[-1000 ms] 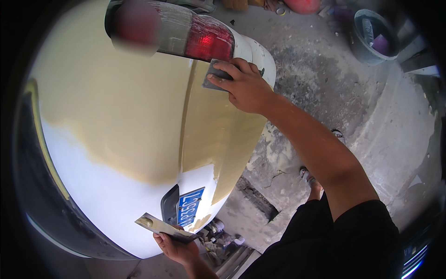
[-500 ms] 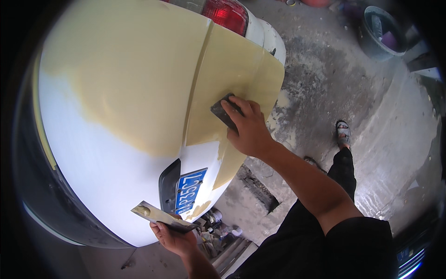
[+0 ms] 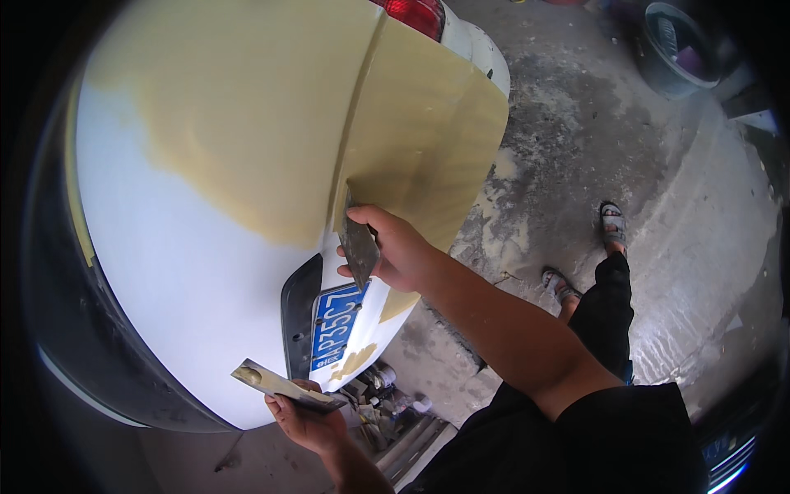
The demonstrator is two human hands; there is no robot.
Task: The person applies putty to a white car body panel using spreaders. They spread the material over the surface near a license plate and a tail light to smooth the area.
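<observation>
The rear panel of a white car (image 3: 173,280) fills the left and middle, with a wide layer of tan putty (image 3: 424,123) over its upper part. My right hand (image 3: 401,251) is closed on a flat dark putty spreader (image 3: 358,247), held steeply tilted, its upper tip at the lower end of the panel's crease, just above the blue licence plate (image 3: 336,325). Lower down, my left hand (image 3: 309,424) grips a flat metal putty knife (image 3: 288,390) with a small lump of putty (image 3: 250,378) near its far end. Some left-hand fingers are hidden beneath the blade.
A black trim piece (image 3: 301,305) sits beside the plate. A red tail light (image 3: 414,16) is at the top. Jars and clutter (image 3: 378,403) lie on the floor below the car. A grey tub (image 3: 676,53) stands at the far right on the stained concrete floor (image 3: 568,140).
My right hand has moved down and left across the putty, from the panel's middle to the crease's lower end. Its spreader has turned steeper. My left hand stays almost in place.
</observation>
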